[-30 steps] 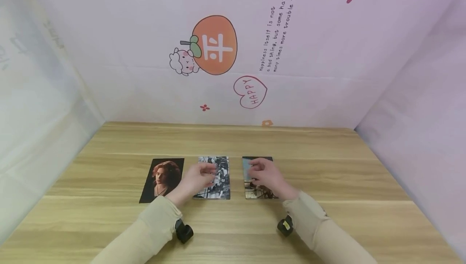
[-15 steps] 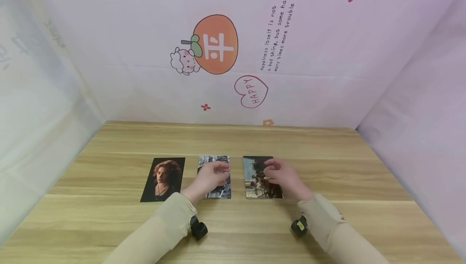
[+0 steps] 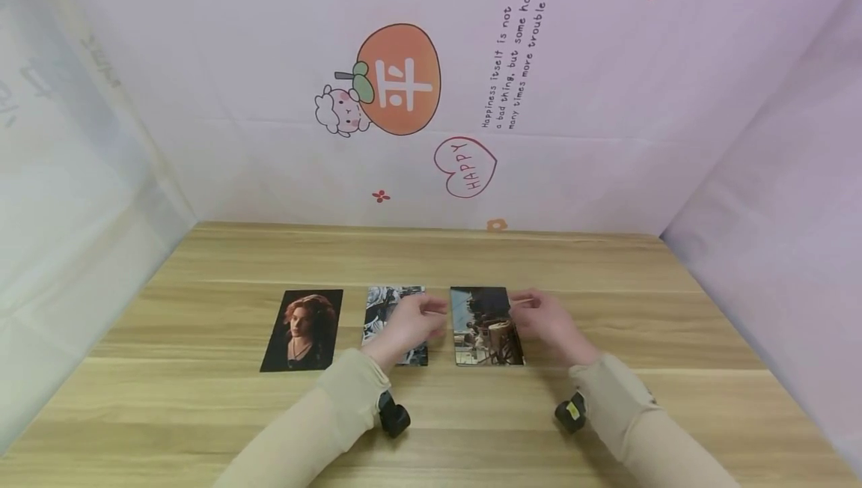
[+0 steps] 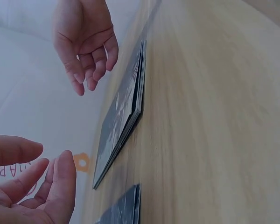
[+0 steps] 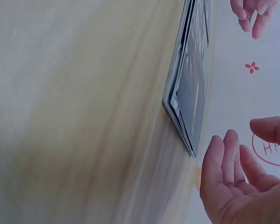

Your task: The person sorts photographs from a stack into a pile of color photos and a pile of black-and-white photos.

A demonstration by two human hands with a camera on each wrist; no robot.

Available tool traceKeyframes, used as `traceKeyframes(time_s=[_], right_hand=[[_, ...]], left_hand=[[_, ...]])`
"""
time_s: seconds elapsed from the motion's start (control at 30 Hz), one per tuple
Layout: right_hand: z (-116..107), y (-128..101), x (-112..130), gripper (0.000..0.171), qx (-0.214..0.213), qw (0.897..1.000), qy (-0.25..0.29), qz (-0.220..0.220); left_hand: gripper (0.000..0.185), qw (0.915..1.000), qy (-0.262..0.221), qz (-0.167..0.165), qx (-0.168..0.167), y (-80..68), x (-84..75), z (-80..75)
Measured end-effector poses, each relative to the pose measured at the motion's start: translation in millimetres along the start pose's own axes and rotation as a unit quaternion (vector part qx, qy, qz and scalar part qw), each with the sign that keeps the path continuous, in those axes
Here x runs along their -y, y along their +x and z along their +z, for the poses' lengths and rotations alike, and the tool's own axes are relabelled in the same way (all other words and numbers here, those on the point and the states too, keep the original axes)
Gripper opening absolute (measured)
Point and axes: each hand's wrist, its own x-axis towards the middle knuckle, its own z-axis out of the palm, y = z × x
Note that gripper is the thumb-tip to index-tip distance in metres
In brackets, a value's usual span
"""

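Three sets of photo cards lie in a row on the wooden table. The left one shows a portrait on black, the middle a black-and-white picture, the right a coloured scene. My left hand hovers over the middle stack, hiding part of it, its fingertips in the gap before the right stack. By the right stack's right edge is my right hand. Both hands have loosely bent fingers and hold nothing. In the left wrist view the right stack has several layers, its top card slightly lifted at one edge.
The wooden table extends in front of the cards and to both sides. A white printed cloth stands behind it, with plain cloth walls at left and right. Small black cameras are strapped at both wrists.
Both hands have moved right. The left has passed across the middle stack, and the right has drawn off the right stack, uncovering its picture. The cards have stayed in place.
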Motion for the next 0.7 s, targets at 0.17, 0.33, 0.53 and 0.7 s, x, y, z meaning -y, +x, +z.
traceKeyframes(time_s=[0.17, 0.33, 0.53, 0.7], right_hand=[[-3.5, 4.1, -2.1, 0.044, -0.005, 1.000, -0.002, 0.010], [-3.6, 7.5, -4.8, 0.045, 0.003, 1.000, 0.017, 0.012], [-2.2, 10.0, -7.6, 0.046, 0.013, 0.998, 0.051, 0.030], [-1.2, 11.9, -9.5, 0.047, 0.017, 0.997, 0.062, 0.036]], left_hand=[[0.035, 1.0000, -0.009, -0.001, 0.003, 2.1, -1.0, 6.6], [0.038, 0.9999, -0.011, -0.004, 0.010, 3.2, 0.0, 10.3], [0.037, 0.9992, 0.039, 0.007, -0.006, 2.4, -0.6, 13.4], [0.037, 0.9990, 0.043, 0.008, -0.008, 2.8, 0.6, 14.9]])
